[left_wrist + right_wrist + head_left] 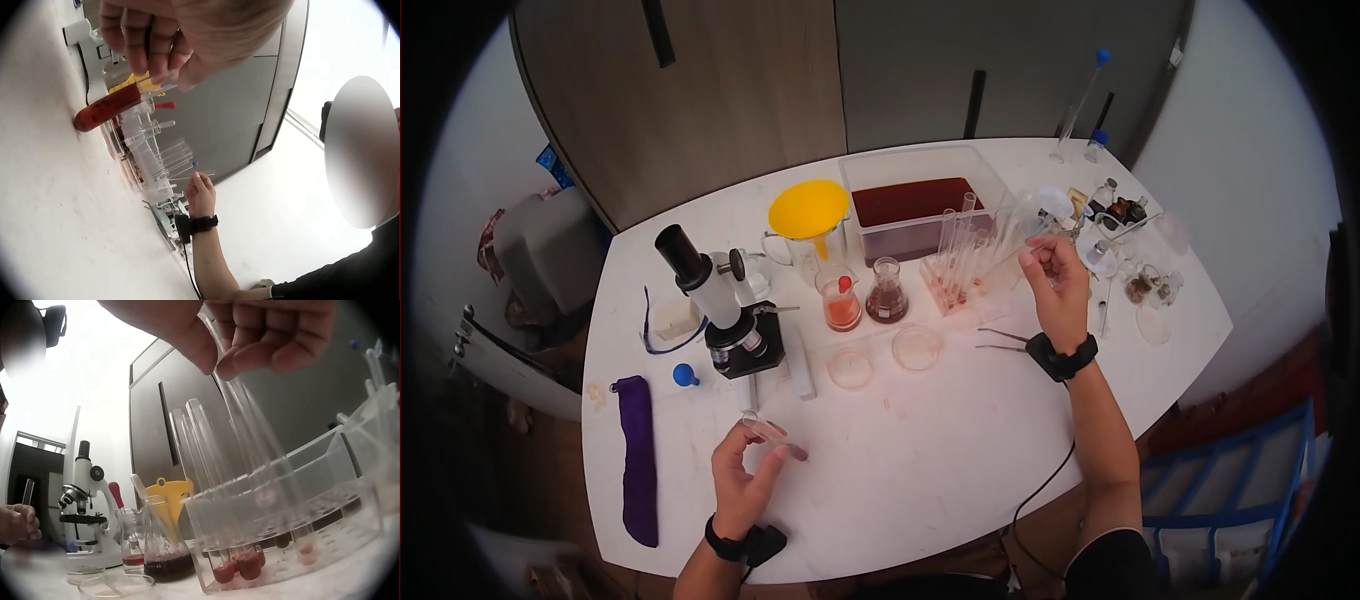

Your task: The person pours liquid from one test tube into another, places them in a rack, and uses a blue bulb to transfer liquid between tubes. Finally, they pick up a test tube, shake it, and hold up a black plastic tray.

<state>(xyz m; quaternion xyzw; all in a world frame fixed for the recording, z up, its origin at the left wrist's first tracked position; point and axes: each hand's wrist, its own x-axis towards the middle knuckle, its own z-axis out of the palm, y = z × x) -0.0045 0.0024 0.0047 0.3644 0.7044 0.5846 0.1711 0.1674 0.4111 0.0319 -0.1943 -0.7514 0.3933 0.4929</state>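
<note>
In the head view my left hand (745, 475) grips a test tube (776, 436) low over the front left of the white table. The left wrist view shows this tube (109, 107) tilted, dark red liquid filling its rounded lower part. My right hand (1060, 295) is raised beside the clear test tube rack (945, 290). Thumb and forefinger of the right hand (269, 337) pinch a slender clear glass tube (212, 328) in the right wrist view, its lower end overlapping the rack. Several tubes stand in the rack, some with red contents at the bottom.
Left of centre stands a microscope (720, 310). A flask of orange-red liquid (842, 312), a dark flask (887, 300) and two petri dishes (915, 348) occupy the middle. Behind are a yellow funnel (808, 208) and a bin of red liquid (915, 205). Tweezers (1002, 340) lie near the right wrist.
</note>
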